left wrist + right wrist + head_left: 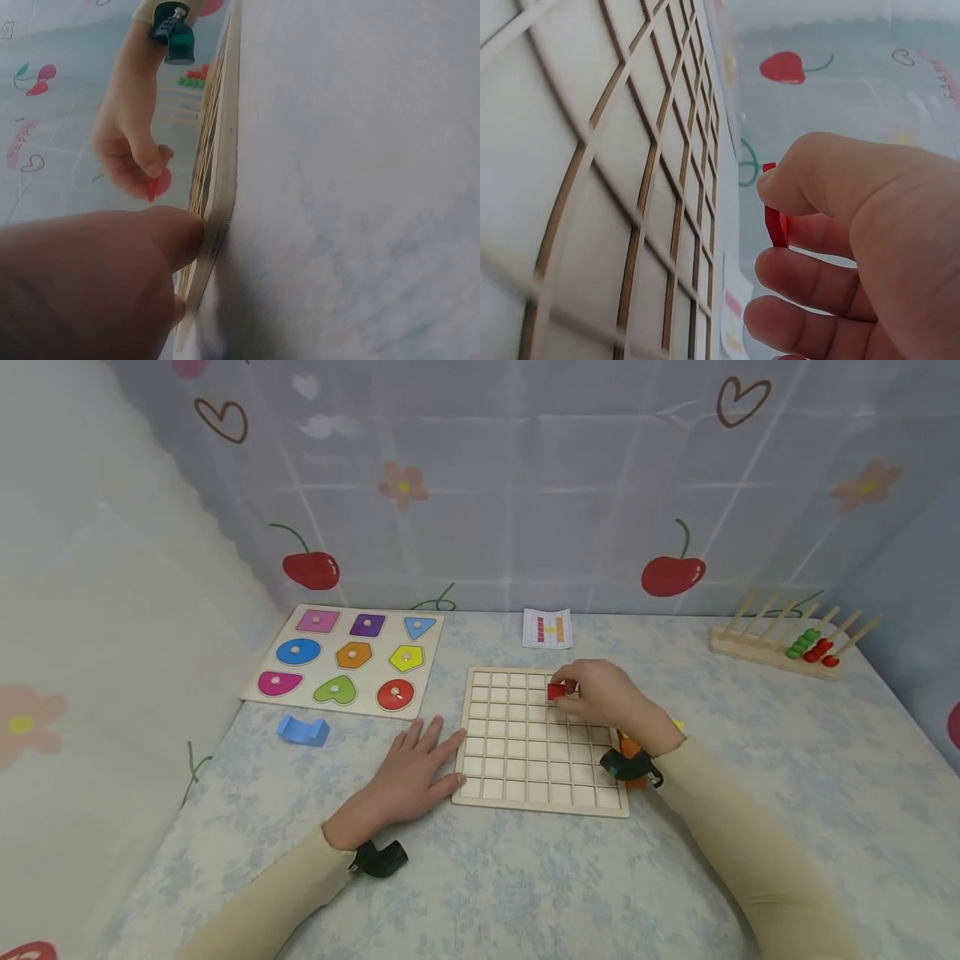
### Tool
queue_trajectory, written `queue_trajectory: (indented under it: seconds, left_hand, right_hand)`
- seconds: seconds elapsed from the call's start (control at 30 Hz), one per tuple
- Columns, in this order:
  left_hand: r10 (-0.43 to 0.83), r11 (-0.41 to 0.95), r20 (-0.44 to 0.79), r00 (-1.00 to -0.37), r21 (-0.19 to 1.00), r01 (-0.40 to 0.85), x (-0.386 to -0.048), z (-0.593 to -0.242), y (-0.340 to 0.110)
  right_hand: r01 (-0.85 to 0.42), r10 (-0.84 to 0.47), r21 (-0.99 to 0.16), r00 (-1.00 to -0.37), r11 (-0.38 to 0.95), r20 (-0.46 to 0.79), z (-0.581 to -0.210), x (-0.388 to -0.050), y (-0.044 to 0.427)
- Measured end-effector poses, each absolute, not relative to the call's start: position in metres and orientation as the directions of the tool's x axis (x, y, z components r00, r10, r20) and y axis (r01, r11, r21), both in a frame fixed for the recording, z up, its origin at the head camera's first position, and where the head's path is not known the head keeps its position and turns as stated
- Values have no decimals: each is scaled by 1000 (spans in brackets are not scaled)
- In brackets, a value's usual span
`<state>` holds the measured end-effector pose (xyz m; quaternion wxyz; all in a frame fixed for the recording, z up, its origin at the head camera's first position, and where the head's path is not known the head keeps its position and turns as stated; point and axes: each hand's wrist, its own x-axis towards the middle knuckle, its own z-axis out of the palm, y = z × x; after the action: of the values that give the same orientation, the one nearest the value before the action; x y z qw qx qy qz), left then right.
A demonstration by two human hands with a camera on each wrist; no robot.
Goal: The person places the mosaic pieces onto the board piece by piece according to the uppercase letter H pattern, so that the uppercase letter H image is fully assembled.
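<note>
A wooden grid board (517, 767) lies flat on the table, its cells showing pale wood. The right hand (609, 695) is over the board's upper right part and pinches a small red tile (556, 692) between thumb and fingers. In the right wrist view that red tile (774, 217) stands on edge in the grip of the right hand (855, 217), beside the grid (645, 187). The left hand (411, 775) lies with fingers spread, its fingertips at the board's left edge. In the left wrist view the left hand (97, 270) touches the board's side (221, 180).
A shape puzzle (343, 664) lies at the back left, a blue block (303, 731) in front of it. A pattern card (547, 629) is behind the board. Orange pieces (632, 748) sit by its right edge, partly under the right wrist. A peg stand (772, 655) is at the back right.
</note>
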<state>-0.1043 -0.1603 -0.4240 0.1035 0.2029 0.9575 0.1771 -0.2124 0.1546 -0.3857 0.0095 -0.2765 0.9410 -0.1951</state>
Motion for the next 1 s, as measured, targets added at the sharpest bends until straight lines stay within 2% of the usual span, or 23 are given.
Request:
queue_trajectory:
  seconds: [0.53,1.0]
  left_hand:
    - [431,857,-131,-893,371,359,-105,-425,-160]
    - [435,855,-114,-893,362,371,-105,-425,-161]
  right_hand:
    - [-525,-559,-423,-828,739,49,-398,-230,112]
    - [-503,-552,-434,-833,748,14,-405,-233,104]
